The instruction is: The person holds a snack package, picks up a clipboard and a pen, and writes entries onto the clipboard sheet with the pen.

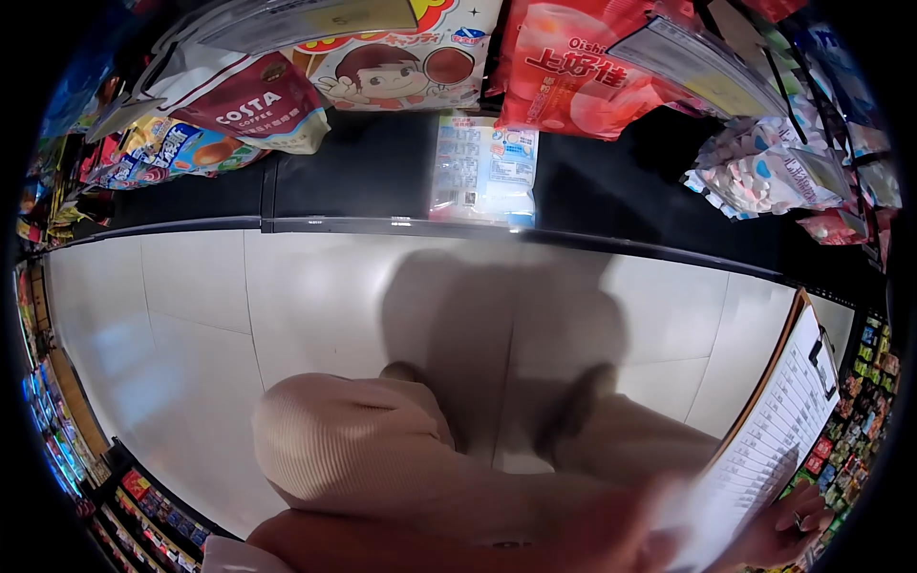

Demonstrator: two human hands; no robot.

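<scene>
A clipboard (800,315) with printed, lined sheets (759,444) and a dark clip stands tilted at the lower right. My right hand (788,525) is at its lower right edge, fingers curled against it; a small shiny spot shows near the fingers. My left hand (645,525) is smeared by motion beside the board's lower left edge, its forearm reaching in from the lower left. Whether its fingers hold anything does not show. My bent knee (344,439) in light ribbed trousers is below the shelf, with my shoes on the floor partly in shadow.
Ahead is a dark low shelf (344,181) with a Costa Coffee bag (253,100), a bag with a cartoon child (401,67), a red Oishi bag (583,81) and a flat-lying pack (484,172). Price-tag holders (702,67) jut out above. More packed shelves (864,401) line the sides.
</scene>
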